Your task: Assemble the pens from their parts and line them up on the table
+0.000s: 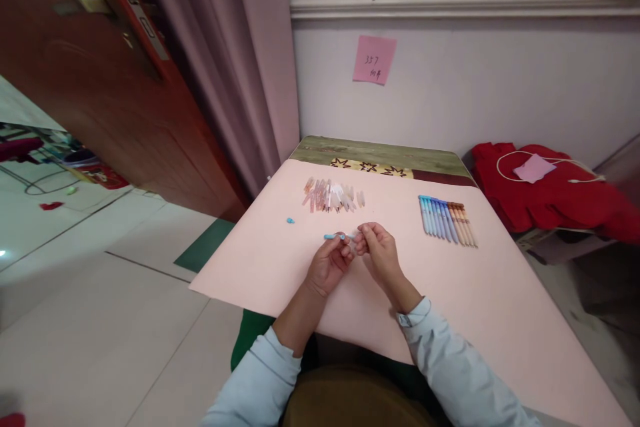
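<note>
My left hand (331,260) is closed on a light blue pen (334,237), which lies crosswise just above the pink sheet (280,267). My right hand (377,247) meets it from the right, its fingers pinched at the pen's right end on a small part I cannot make out. A small blue cap (290,220) lies alone on the sheet to the left. Beyond the hands is a loose heap of clear and orange pen parts (331,196). A neat row of several blue and orange pens (447,220) lies to the right.
The table (380,150) stands against a wall bearing a pink sticky note (374,59). Right of the table, red cloth (550,197) carries a white cable and a pink paper. A curtain and a dark wooden door stand on the left, with tiled floor below.
</note>
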`<state>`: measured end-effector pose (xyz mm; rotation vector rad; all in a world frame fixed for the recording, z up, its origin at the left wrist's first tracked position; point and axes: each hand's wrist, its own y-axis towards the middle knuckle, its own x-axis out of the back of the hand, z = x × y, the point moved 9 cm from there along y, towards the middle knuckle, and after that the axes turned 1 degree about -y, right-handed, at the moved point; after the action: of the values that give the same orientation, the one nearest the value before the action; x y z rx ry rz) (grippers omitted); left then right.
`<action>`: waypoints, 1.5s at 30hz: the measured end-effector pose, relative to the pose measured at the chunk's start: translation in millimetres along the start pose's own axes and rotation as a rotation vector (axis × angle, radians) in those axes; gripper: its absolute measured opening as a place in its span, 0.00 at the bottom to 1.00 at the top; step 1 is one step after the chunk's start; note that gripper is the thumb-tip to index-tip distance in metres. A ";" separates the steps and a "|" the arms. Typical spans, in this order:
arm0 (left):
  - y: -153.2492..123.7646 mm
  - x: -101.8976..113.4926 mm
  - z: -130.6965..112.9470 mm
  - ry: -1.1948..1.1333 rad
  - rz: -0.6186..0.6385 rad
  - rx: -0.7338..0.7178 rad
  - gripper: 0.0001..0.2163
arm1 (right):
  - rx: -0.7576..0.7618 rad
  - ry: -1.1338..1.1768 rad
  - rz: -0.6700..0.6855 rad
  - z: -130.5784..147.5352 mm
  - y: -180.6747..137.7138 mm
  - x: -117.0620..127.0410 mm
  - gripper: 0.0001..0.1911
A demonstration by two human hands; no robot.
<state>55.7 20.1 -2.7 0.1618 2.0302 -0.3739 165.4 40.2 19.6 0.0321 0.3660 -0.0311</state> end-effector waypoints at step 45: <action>4.0 -0.4 8.0 0.094 0.033 0.026 0.06 | -0.008 -0.183 0.131 -10.1 -4.1 -14.0 0.15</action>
<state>63.7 21.2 -6.6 0.2329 2.1135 -0.3779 148.7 36.9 15.1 0.0452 0.1805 0.0962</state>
